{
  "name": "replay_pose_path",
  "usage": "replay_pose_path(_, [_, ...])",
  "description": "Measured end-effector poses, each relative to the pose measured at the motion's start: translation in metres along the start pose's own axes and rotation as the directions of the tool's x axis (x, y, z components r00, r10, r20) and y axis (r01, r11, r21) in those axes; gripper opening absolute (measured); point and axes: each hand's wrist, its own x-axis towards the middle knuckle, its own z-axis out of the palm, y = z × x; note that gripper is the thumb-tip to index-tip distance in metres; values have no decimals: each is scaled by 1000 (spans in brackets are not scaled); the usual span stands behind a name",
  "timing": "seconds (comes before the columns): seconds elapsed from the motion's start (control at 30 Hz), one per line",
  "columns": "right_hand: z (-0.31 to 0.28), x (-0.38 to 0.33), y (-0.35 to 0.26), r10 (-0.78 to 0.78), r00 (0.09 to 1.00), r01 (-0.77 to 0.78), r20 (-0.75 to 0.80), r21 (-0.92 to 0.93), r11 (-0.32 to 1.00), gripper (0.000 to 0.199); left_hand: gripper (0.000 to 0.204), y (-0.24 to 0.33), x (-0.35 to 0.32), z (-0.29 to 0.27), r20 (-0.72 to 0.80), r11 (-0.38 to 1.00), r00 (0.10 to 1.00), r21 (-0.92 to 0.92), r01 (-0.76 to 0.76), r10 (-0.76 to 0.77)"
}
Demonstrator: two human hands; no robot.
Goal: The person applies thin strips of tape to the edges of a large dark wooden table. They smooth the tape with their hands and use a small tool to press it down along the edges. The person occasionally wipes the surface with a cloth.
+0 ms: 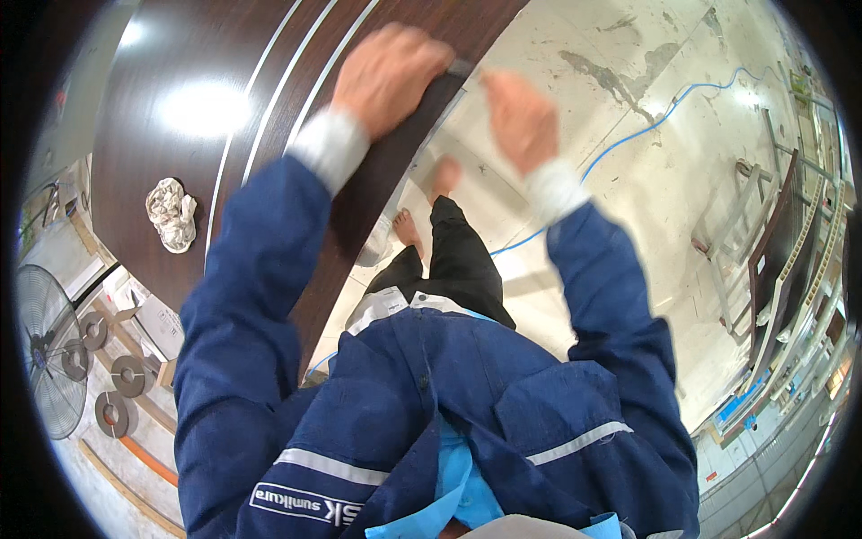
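Observation:
My left hand rests at the right edge of a dark brown wooden panel with pale lines running along it. Its fingers are curled, and a short dark piece shows at their tips, too blurred to name. Just past that edge, over the floor, my right hand is closed with its fingers pinched toward the dark piece. Motion smears it, and what lies in the pinch, if anything, is hidden. A crumpled whitish rag lies on the panel, left of my left forearm.
A blue hose winds across the pale floor on the right. Metal frames and long panels stand at the far right. On the left are a round fan and several dark rolls. My bare feet are beside the panel.

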Motion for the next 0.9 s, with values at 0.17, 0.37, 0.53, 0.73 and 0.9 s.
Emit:
replay_pose_path(0.17, [6, -104, -108, -132, 966, 35, 223, 393, 919, 19, 16, 67, -170, -101, 184, 982, 968, -56, 181, -168])
replay_pose_path(0.37, [0, -31, -44, 105, 975, -94, 194, -66, 993, 14, 13, 23, -52, -36, 36, 1000, 999, -17, 6, -5])
replay_pose_path(0.53, [0, 6, -15, -16, 995, 16, -100, 1, 1000, 24, 13, -2, -6, 2, 145, 985, 975, -13, 170, -167])
replay_pose_path(0.73, [8, -124, -123, -195, 900, 85, 391, 282, 956, 21, 17, 75, -186, -104, 64, 972, 994, -210, 104, -93])
replay_pose_path(0.9, [1, -70, -78, -126, 966, 132, 227, -14, 991, 21, 19, 45, -124, -62, 86, 992, 994, -97, 79, -71])
